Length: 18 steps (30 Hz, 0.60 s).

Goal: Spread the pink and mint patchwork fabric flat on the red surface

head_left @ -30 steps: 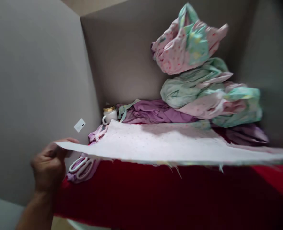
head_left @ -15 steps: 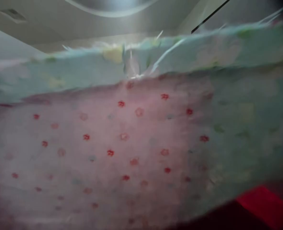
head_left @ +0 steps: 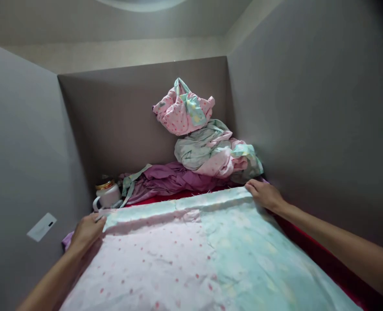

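Observation:
A large pink and pale green printed cloth [head_left: 198, 255] lies spread flat over a red-covered surface [head_left: 295, 233]. My left hand [head_left: 87, 231] grips the cloth's far left corner. My right hand [head_left: 263, 194] pinches its far right corner. Both arms reach forward along the cloth's sides. The far edge of the cloth is folded over in a narrow strip.
A heap of pink and green cloths [head_left: 207, 138] is stacked in the back right corner on purple fabric [head_left: 168, 179]. A white mug with a gold lid [head_left: 107, 195] stands at the back left. Grey partition walls [head_left: 120, 116] enclose the surface on three sides.
The cloth was held low and level, then flung up so it filled the view. Now it has come down flat on the red surface, with both hands at its far corners.

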Motion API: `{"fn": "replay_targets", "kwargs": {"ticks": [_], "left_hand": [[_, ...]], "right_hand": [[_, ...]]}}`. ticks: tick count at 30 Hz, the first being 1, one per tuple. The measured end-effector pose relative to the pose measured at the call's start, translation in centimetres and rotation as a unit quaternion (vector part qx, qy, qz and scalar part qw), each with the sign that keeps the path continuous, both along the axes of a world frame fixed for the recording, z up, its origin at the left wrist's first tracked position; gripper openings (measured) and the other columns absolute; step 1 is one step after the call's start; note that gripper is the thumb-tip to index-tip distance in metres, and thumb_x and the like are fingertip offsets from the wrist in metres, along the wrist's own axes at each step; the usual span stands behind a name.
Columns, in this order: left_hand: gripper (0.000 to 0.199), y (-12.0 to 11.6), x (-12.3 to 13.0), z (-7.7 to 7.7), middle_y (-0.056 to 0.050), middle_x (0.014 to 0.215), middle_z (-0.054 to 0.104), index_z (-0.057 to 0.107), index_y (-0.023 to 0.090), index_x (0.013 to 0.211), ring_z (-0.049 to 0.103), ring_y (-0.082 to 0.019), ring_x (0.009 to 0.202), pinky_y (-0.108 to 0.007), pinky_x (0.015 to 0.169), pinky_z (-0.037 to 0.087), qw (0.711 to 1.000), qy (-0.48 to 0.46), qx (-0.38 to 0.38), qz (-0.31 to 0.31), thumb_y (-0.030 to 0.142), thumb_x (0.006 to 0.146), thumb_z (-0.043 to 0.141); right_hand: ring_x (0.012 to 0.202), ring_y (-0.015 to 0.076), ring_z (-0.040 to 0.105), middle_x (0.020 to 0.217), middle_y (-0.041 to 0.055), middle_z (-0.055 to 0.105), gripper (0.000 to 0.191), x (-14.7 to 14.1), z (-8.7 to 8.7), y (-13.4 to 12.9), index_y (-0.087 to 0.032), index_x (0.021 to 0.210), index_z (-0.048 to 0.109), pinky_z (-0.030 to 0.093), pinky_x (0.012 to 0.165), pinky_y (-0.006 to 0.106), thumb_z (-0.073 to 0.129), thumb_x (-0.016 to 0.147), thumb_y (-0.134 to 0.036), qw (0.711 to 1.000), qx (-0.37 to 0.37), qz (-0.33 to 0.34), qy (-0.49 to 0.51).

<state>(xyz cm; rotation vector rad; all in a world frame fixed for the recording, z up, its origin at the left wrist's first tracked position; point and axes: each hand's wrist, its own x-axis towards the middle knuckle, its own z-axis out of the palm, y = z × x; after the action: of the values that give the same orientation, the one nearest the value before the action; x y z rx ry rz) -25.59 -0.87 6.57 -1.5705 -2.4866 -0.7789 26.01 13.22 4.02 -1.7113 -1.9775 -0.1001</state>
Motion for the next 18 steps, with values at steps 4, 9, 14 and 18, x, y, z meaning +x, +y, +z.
{"fn": "replay_targets", "kwargs": {"ticks": [4,9,14,18], "left_hand": [[0.034,2.2,0.3,-1.2,-0.02,0.094,0.067,0.065,0.011,0.089,0.061,-0.036,0.096,-0.036,0.07,0.045,0.996,0.037,-0.075,0.042,0.031,0.083,0.038],[0.031,4.9,1.2,-1.6,-0.022,0.104,0.064,0.063,0.012,0.093,0.059,-0.039,0.1,-0.043,0.075,0.045,0.981,0.066,-0.128,0.128,0.022,0.079,0.037],[0.03,6.7,0.9,-2.6,-0.021,0.106,0.064,0.062,0.013,0.096,0.059,-0.038,0.102,-0.042,0.078,0.045,0.974,0.087,-0.16,0.135,0.021,0.076,0.041],[0.033,7.0,0.3,-2.9,-0.021,0.106,0.064,0.063,0.012,0.098,0.06,-0.036,0.102,-0.04,0.08,0.046,0.971,0.097,-0.175,0.131,0.021,0.076,0.041]], "right_hand": [[0.082,0.0244,0.065,0.088,0.0115,0.069,0.029,-1.1,-2.3,3.2,-0.017,0.096,0.064,0.036,0.06,0.028,0.039,0.093,-0.031,0.998,-0.031,-0.028,-0.037],[0.08,0.0286,0.066,0.087,0.0162,0.068,0.034,-2.9,-3.0,5.6,-0.013,0.106,0.061,0.043,0.064,0.033,0.032,0.096,-0.025,0.994,-0.037,-0.061,-0.081],[0.082,0.0203,0.065,0.092,0.0095,0.067,0.03,-4.6,-3.1,7.8,-0.013,0.113,0.058,0.05,0.074,0.036,0.037,0.098,-0.028,0.99,-0.06,-0.043,-0.119],[0.09,0.0177,0.061,0.105,0.0071,0.062,0.034,-5.4,-2.9,9.2,-0.015,0.118,0.055,0.051,0.081,0.039,0.048,0.094,-0.038,0.987,-0.074,-0.048,-0.131]]}}
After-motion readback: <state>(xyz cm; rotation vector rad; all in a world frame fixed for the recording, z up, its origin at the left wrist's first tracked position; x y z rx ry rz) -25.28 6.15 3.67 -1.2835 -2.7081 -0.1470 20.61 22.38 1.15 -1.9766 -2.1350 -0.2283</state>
